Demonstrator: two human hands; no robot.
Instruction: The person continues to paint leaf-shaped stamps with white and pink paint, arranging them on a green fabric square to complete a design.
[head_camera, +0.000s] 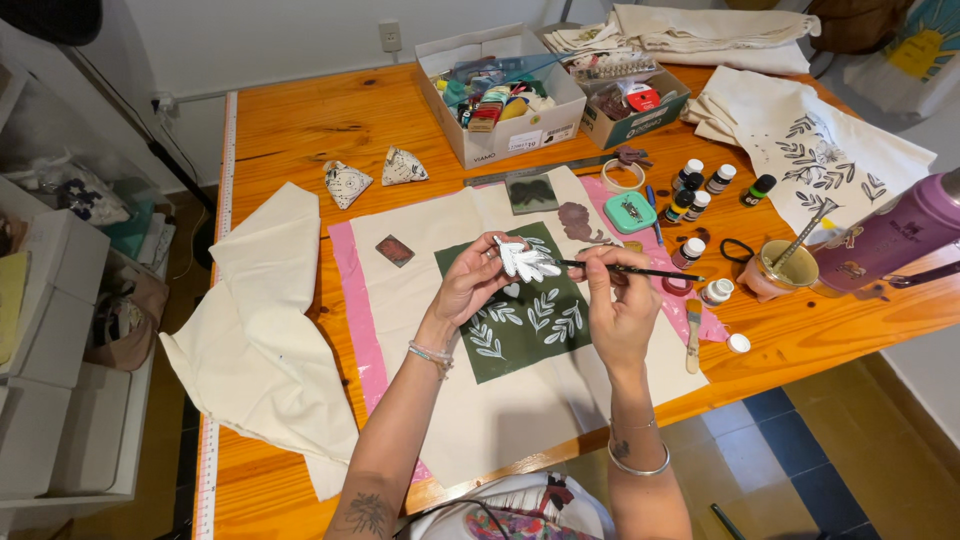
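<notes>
Leaf-shaped stamp (527, 261), white with paint, pinched in left hand (470, 283) above green fabric (520, 318); right hand (618, 305) grips thin paintbrush (640, 270), tip touching stamp.

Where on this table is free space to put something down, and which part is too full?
Bare wood lies on the table between the ruler strip and the white box. Crowded: right of the green cloth, around the paint bottles, cup and flask.

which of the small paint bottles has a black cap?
The bottle farthest right in the cluster, beside the leaf-printed cloth. The other bottles show white caps.
</notes>
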